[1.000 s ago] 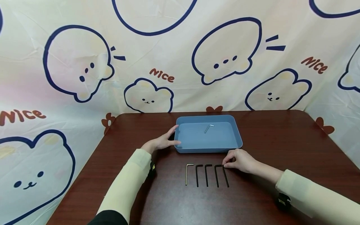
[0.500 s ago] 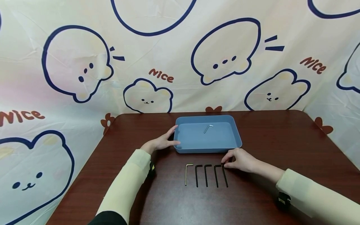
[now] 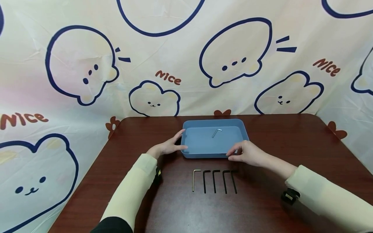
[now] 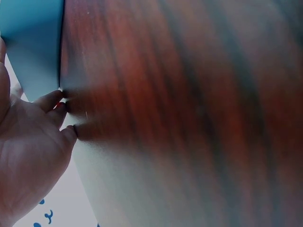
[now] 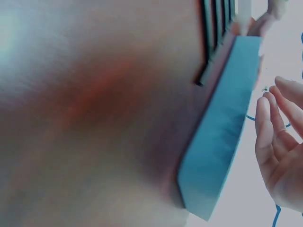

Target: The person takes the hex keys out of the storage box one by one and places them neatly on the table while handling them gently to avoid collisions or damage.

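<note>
A blue tray sits toward the back of the table, with a silver hex key lying inside. My left hand rests against its left side, fingers spread, tips touching the rim. The left wrist view shows that hand with several fingertips down by the table. Over the tray's front right corner is my right hand, its fingers loosely bent and nothing visible between them. In front of the tray lie a gold hex key and several black hex keys in a row.
The dark brown wooden table extends on both sides of the tray. A printed cloth with cartoon faces hangs behind it. Black straps sit at the wrists.
My right hand has left the rightmost black hex key and moved up to the tray's front right corner. That key stays in the row. The left hand is still.
</note>
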`<state>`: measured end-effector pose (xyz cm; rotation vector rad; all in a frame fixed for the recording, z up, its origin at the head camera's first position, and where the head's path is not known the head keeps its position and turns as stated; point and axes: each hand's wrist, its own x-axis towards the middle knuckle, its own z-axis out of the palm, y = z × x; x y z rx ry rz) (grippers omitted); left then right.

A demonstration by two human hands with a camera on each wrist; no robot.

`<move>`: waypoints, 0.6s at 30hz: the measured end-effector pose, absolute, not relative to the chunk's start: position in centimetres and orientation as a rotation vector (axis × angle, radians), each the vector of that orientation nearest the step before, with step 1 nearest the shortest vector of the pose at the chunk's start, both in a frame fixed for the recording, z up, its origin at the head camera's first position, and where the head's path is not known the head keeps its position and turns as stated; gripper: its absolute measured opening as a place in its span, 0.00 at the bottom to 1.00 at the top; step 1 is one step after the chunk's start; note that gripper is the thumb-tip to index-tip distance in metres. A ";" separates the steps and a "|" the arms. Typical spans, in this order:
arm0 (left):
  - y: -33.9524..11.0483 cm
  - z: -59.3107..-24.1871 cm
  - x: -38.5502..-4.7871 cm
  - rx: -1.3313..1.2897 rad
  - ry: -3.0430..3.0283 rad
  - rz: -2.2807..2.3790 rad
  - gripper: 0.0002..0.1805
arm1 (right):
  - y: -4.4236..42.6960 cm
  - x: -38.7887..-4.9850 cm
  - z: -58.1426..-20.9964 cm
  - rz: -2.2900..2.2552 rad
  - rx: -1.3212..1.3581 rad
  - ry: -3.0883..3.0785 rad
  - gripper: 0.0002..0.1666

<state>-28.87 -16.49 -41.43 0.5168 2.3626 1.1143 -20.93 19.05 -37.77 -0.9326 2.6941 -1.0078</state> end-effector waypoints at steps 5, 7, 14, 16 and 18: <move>-16.4 -41.4 -28.9 0.518 2.359 1.120 0.47 | 18.8 -22.2 -36.3 -1.017 -0.926 2.703 0.09; -16.4 -41.4 -28.9 0.520 2.360 1.117 0.48 | 18.7 -22.9 -35.9 -1.018 -0.910 2.704 0.10; -16.5 -41.4 -28.9 0.518 2.366 1.115 0.47 | 18.0 -25.3 -35.0 -0.984 -0.875 2.730 0.12; -16.5 -41.4 -28.9 0.518 2.366 1.114 0.47 | 17.7 -25.9 -34.9 -0.969 -0.871 2.734 0.13; -16.5 -41.5 -28.9 0.521 2.363 1.115 0.47 | 17.4 -26.5 -35.0 -0.951 -0.868 2.737 0.13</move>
